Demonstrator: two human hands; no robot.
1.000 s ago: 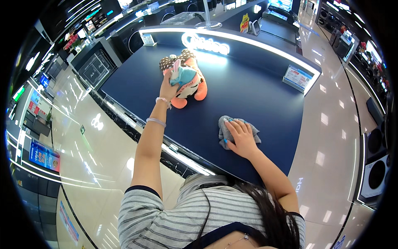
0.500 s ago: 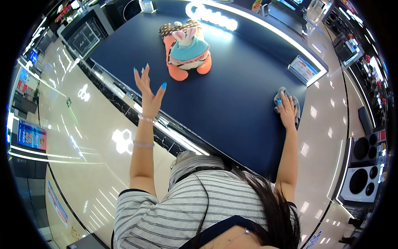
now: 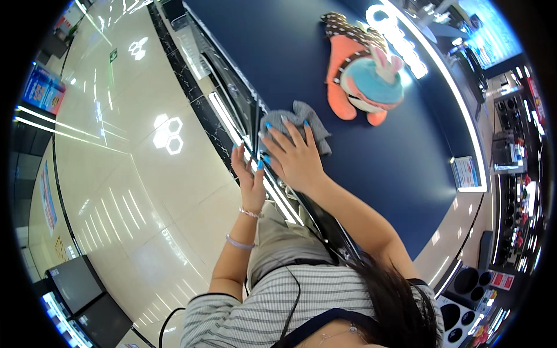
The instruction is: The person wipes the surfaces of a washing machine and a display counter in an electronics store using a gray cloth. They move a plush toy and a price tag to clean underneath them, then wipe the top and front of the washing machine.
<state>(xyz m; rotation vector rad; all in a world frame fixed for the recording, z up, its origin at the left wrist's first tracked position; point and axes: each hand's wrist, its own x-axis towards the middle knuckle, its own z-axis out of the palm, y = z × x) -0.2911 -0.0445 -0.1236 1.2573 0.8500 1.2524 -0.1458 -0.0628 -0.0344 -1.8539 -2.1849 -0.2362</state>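
My right hand [image 3: 295, 161] holds a crumpled grey cloth [image 3: 316, 124] down on the dark blue tabletop [image 3: 371, 185], at the long edge nearest me. Its fingers are spread over the cloth. Just left of it, my left hand [image 3: 249, 181] hovers beside that edge with fingers apart and nothing in them. Whether its fingertips touch the edge trim, I cannot tell. Farther along the tabletop lies a plush toy [image 3: 371, 81] with an orange body, a blue cap with rabbit ears and a brown dotted part.
A lit white strip and glowing sign [image 3: 397, 40] run along the tabletop's far side. A small sign stand [image 3: 465, 173] is at the right corner. A glossy black edge with a lit strip [image 3: 278, 200] faces me. Shiny tiled floor [image 3: 116, 191] spreads to the left.
My right hand has carried the grey cloth from the tabletop's right end to its near edge. My left hand has come down towards that edge. The view has turned, shifting the toy rightward.
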